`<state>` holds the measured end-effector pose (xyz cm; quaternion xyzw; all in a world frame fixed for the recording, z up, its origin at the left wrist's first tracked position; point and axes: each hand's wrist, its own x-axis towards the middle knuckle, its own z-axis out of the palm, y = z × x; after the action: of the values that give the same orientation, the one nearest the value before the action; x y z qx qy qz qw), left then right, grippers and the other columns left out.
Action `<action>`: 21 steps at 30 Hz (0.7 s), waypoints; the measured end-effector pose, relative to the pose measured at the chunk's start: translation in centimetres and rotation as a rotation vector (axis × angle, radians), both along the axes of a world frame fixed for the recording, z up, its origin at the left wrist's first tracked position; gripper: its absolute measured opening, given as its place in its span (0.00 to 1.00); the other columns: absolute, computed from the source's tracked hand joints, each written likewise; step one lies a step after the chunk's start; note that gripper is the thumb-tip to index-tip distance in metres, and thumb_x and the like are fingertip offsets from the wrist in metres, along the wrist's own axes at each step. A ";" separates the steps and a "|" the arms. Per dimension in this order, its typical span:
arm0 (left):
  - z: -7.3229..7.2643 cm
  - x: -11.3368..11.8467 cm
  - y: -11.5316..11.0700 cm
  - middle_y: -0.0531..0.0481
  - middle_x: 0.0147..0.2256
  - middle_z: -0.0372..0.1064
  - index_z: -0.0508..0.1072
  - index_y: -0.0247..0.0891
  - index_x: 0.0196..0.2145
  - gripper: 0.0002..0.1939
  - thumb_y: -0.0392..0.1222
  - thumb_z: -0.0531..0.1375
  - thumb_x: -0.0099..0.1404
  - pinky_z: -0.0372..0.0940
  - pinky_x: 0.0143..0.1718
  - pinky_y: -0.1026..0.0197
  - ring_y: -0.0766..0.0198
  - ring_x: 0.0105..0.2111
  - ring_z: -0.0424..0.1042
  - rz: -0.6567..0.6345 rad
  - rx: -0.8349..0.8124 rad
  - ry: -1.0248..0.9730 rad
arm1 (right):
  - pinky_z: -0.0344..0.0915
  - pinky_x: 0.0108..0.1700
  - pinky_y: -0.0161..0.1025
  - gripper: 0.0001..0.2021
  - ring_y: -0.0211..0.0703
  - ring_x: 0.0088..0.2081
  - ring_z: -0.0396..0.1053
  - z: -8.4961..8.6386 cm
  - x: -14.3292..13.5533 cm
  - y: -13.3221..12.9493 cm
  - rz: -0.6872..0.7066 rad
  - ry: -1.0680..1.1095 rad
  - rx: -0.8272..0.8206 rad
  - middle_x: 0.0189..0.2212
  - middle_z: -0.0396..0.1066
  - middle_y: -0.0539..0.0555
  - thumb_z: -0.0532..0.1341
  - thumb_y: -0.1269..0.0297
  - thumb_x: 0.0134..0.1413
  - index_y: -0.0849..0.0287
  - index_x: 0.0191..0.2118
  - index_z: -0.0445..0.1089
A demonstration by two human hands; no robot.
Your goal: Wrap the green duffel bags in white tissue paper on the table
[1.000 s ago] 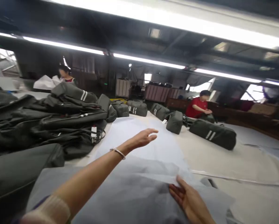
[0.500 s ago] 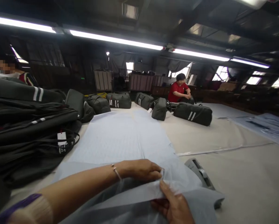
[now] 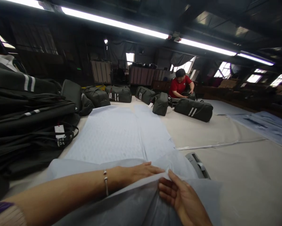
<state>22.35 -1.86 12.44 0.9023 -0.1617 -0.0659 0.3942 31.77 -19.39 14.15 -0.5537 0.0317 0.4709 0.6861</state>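
Thin, translucent pale plastic sheeting covers the near middle of the table, its near part lifted and creased. My left hand lies nearly flat on it with the fingers stretched to the right, a beaded bracelet on the wrist. Right beside those fingertips, my right hand pinches the raised edge of the plastic between thumb and curled fingers. Something dark shows dimly through the plastic under my hands. A grey plastic tool sits just beyond my right hand, partly covered by the sheeting.
Dark bags with white stripes are piled on the left. Several filled bags, one a long duffel, stand along the far side. A person in a red shirt works behind them; another is at the far left. More plastic lies at right.
My left hand has opened from a bent grip on the plastic to lie flatter. My right hand still pinches the edge, and the plastic has shifted. The view has tilted slightly.
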 end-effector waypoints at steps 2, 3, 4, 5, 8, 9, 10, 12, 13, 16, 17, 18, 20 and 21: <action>0.9 -0.1 0.5 0.47 0.64 0.58 0.61 0.41 0.63 0.21 0.43 0.46 0.75 0.40 0.67 0.52 0.59 0.63 0.57 -0.006 -0.095 0.033 | 0.75 0.33 0.40 0.25 0.48 0.31 0.77 0.0 0.3 0.0 0.057 0.048 0.004 0.33 0.79 0.60 0.76 0.55 0.37 0.66 0.39 0.72; 1.9 -0.3 0.9 0.48 0.62 0.61 0.63 0.42 0.61 0.21 0.46 0.47 0.75 0.46 0.66 0.54 0.59 0.61 0.61 0.011 -0.137 0.057 | 0.75 0.35 0.40 0.25 0.49 0.34 0.78 -0.1 0.4 0.0 0.077 0.066 0.002 0.35 0.79 0.62 0.75 0.56 0.39 0.67 0.41 0.72; 3.2 -0.8 1.3 0.49 0.60 0.65 0.66 0.42 0.59 0.20 0.48 0.47 0.74 0.52 0.63 0.56 0.58 0.58 0.65 0.051 -0.164 0.090 | 0.75 0.36 0.41 0.26 0.50 0.36 0.78 -0.1 0.5 -0.1 0.087 0.076 0.000 0.38 0.78 0.64 0.74 0.56 0.41 0.68 0.44 0.71; 4.6 -1.4 1.7 0.49 0.57 0.68 0.69 0.42 0.57 0.21 0.50 0.47 0.74 0.57 0.60 0.57 0.58 0.55 0.68 0.114 -0.168 0.129 | 0.76 0.37 0.41 0.27 0.51 0.38 0.78 -0.2 0.5 -0.1 0.088 0.077 -0.004 0.40 0.78 0.65 0.73 0.56 0.43 0.68 0.46 0.70; 9.3 -4.7 2.5 0.46 0.54 0.71 0.68 0.41 0.58 0.26 0.57 0.49 0.72 0.62 0.55 0.57 0.55 0.52 0.70 0.317 -0.051 0.291 | 0.76 0.37 0.40 0.27 0.52 0.40 0.78 -0.4 0.5 0.1 0.078 0.043 -0.003 0.43 0.77 0.66 0.71 0.58 0.47 0.69 0.50 0.68; 10.6 -6.2 2.4 0.45 0.54 0.71 0.63 0.43 0.62 0.30 0.60 0.53 0.68 0.62 0.54 0.55 0.53 0.52 0.70 0.363 0.017 0.353 | 0.76 0.37 0.40 0.27 0.52 0.39 0.78 -0.5 0.5 0.2 0.077 0.031 0.002 0.43 0.77 0.66 0.70 0.58 0.48 0.69 0.51 0.67; 11.6 -7.8 2.2 0.46 0.54 0.71 0.57 0.46 0.65 0.38 0.62 0.59 0.63 0.63 0.53 0.54 0.51 0.52 0.71 0.401 0.093 0.409 | 0.76 0.37 0.40 0.27 0.52 0.39 0.78 -0.6 0.5 0.2 0.082 0.023 0.011 0.43 0.77 0.66 0.70 0.59 0.48 0.68 0.51 0.66; 12.7 -11.3 1.1 0.48 0.51 0.73 0.48 0.51 0.68 0.52 0.60 0.68 0.52 0.64 0.50 0.53 0.48 0.49 0.72 0.497 0.272 0.472 | 0.77 0.36 0.40 0.26 0.52 0.39 0.78 -0.7 0.5 0.2 0.098 0.020 0.028 0.43 0.77 0.66 0.70 0.63 0.48 0.68 0.52 0.66; 12.8 -13.0 0.5 0.49 0.48 0.75 0.48 0.52 0.68 0.54 0.58 0.70 0.50 0.65 0.48 0.52 0.47 0.47 0.73 0.563 0.373 0.466 | 0.77 0.36 0.40 0.26 0.52 0.39 0.78 -0.7 0.6 0.2 0.103 0.022 0.033 0.43 0.77 0.66 0.70 0.66 0.47 0.68 0.52 0.66; 11.9 -17.7 -0.8 0.49 0.41 0.76 0.61 0.49 0.62 0.37 0.49 0.66 0.57 0.65 0.43 0.55 0.49 0.42 0.74 0.766 0.580 0.427 | 0.78 0.37 0.40 0.26 0.53 0.39 0.78 -1.1 1.0 0.1 0.103 0.033 0.033 0.42 0.77 0.66 0.70 0.72 0.44 0.68 0.51 0.66; 11.4 -19.1 -0.9 0.50 0.39 0.76 0.68 0.48 0.56 0.28 0.47 0.64 0.58 0.65 0.41 0.57 0.50 0.40 0.74 0.809 0.596 0.439 | 0.78 0.37 0.41 0.26 0.53 0.39 0.78 -1.3 1.2 0.1 0.103 0.037 0.033 0.41 0.77 0.66 0.70 0.73 0.44 0.67 0.51 0.66; 10.9 -20.4 -0.7 0.51 0.37 0.76 0.73 0.47 0.48 0.18 0.45 0.63 0.59 0.64 0.39 0.59 0.52 0.39 0.74 0.838 0.584 0.456 | 0.78 0.37 0.41 0.25 0.53 0.39 0.78 -1.4 1.3 0.1 0.105 0.040 0.035 0.40 0.78 0.65 0.69 0.74 0.44 0.67 0.51 0.66; 10.1 -22.2 -0.1 0.53 0.33 0.75 0.75 0.44 0.35 0.05 0.44 0.59 0.61 0.62 0.34 0.63 0.57 0.35 0.74 0.893 0.533 0.464 | 0.78 0.36 0.41 0.22 0.52 0.38 0.78 -1.6 1.4 0.1 0.112 0.039 0.045 0.39 0.78 0.64 0.68 0.75 0.46 0.66 0.49 0.66; 9.7 -22.8 0.3 0.54 0.31 0.75 0.73 0.44 0.32 0.05 0.44 0.58 0.63 0.60 0.33 0.64 0.59 0.34 0.73 0.928 0.523 0.429 | 0.78 0.36 0.40 0.20 0.51 0.37 0.78 -1.5 1.4 0.2 0.113 0.035 0.049 0.37 0.78 0.64 0.67 0.75 0.48 0.66 0.48 0.66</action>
<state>-0.40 -1.54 22.18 0.9127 0.3565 -0.1053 0.1696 33.21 -19.24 12.62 -0.5295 0.0009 0.5189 0.6711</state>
